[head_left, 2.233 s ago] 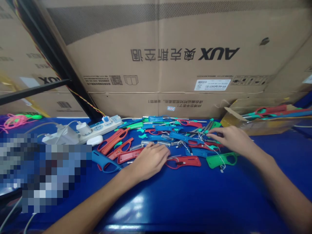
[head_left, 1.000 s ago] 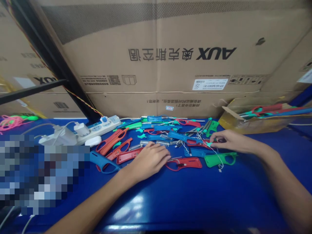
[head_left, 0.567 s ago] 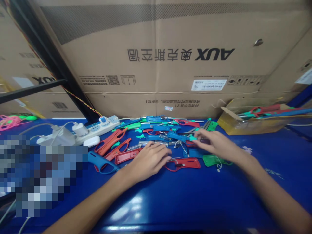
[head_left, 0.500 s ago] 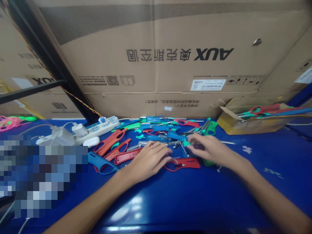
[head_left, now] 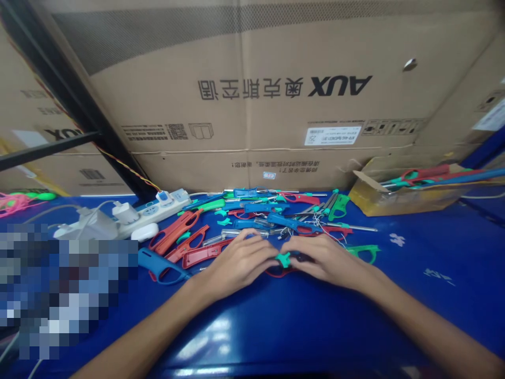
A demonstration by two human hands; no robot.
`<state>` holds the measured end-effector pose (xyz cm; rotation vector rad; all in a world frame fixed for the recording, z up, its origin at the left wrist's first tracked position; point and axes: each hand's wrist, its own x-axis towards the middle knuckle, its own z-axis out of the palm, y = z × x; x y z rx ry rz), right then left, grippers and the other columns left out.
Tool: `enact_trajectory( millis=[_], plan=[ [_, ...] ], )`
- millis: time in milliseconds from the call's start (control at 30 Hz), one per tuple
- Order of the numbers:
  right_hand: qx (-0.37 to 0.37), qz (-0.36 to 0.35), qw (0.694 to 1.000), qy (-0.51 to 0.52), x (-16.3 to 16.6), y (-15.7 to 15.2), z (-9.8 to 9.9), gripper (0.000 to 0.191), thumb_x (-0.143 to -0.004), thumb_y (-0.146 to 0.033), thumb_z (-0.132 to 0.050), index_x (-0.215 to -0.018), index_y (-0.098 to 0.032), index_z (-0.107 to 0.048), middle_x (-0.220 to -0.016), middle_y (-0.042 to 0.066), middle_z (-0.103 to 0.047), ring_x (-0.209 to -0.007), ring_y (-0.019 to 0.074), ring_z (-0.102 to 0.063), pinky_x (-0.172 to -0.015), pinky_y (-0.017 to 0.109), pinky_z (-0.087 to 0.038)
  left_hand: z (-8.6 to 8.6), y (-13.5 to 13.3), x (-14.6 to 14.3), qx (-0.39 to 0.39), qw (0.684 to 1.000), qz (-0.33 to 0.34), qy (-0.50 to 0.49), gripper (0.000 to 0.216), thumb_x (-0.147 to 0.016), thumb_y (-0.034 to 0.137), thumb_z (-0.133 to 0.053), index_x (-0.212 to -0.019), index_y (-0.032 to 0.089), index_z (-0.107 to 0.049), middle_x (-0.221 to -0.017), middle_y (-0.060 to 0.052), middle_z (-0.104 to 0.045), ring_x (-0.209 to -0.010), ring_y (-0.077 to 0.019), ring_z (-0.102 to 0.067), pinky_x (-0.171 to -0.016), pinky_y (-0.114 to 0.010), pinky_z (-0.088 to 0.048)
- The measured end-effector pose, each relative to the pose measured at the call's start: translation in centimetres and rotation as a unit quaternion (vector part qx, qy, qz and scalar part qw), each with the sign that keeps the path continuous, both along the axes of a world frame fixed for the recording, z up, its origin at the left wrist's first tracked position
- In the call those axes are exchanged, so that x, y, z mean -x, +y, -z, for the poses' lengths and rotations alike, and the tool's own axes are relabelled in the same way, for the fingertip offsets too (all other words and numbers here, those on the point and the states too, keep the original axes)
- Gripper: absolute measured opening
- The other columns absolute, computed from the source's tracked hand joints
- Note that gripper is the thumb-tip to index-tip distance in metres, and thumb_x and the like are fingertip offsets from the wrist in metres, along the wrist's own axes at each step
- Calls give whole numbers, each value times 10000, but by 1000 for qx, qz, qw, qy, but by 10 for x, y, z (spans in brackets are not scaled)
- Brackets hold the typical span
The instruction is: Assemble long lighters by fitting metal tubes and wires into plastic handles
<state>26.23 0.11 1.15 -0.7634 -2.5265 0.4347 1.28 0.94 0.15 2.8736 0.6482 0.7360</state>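
Note:
A small green plastic trigger [head_left: 283, 259] with a dark part beside it is between my two hands, low over the table. My right hand [head_left: 325, 260] pinches the dark part from the right, thumb below and fingers above. My left hand [head_left: 240, 263] has its fingers curled, and the fingertips meet the trigger's left side. Under the hands lies a red lighter casing half [head_left: 272, 272], mostly covered. Left of my left hand are more red casing halves [head_left: 209, 253] and a blue casing [head_left: 162, 266]. Blue lighter handles [head_left: 290, 223] and metal tubes lie just behind the hands.
A power strip [head_left: 169, 205] with white chargers [head_left: 87, 223] stands at the left. At the right, an open cardboard box [head_left: 414, 200] holds assembled lighters. A green casing [head_left: 365, 252] lies beyond my right wrist. A large carton [head_left: 256, 121] walls the back of the blue table [head_left: 315, 326].
My right hand has moved left and toward me, carrying the green trigger and dark part to my left fingertips. The left hand stays nearly in place. The view has shifted slightly.

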Motion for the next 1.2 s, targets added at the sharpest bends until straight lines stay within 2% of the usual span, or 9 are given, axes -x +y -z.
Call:
enact_trajectory(
  millis=[133,267,367,667,800,1200],
  plan=[
    [36,39,998,-36,-5,3,-3,308,-1003,-376,-540,-1243,-197,-613,-1012,46,-739,-835,157,-680,-715,281,-483,1,5,4,0,1000,-13,-11,187,-1063,243,-455,-1154,204,-613,-1068,-23,-698,-966,-157,-633,-993,-361,-376],
    [84,42,990,-109,-14,11,-4,322,-1007,-459,-509,-941,-209,-700,-814,10,-708,-715,134,-633,-637,267,-418,-2,5,5,6,1000,-23,8,193,-1066,256,-449,-1136,208,-622,-1080,-27,-694,-978,-170,-616,-983,-368,-364],
    [100,47,985,-135,-20,17,-2,374,-996,-491,-517,-839,-201,-694,-723,-4,-665,-642,118,-584,-589,263,-360,-4,4,4,9,999,-24,29,209,-1068,278,-443,-1096,211,-639,-1047,-23,-689,-972,-171,-606,-961,-361,-366],
    [129,55,981,-135,-21,18,0,386,-974,-524,-539,-819,-206,-693,-723,-7,-660,-633,119,-562,-580,271,-335,-4,5,4,-14,996,-45,70,231,-1066,277,-433,-1050,205,-652,-1057,-33,-678,-987,-189,-580,-942,-368,-353],
    [133,71,978,-142,-19,17,1,370,-963,-529,-559,-827,-210,-690,-736,-13,-674,-658,127,-582,-598,268,-338,-6,5,6,-1,995,-33,92,192,-1051,290,-478,-1011,206,-646,-1026,-23,-680,-979,-196,-578,-945,-370,-334],
    [151,66,979,-121,-16,15,-1,319,-966,-478,-567,-847,-213,-699,-750,3,-668,-670,137,-581,-597,277,-350,-4,3,5,8,995,-37,91,179,-1020,334,-548,-942,195,-630,-965,-8,-656,-935,-190,-571,-929,-364,-332]
  ],
)
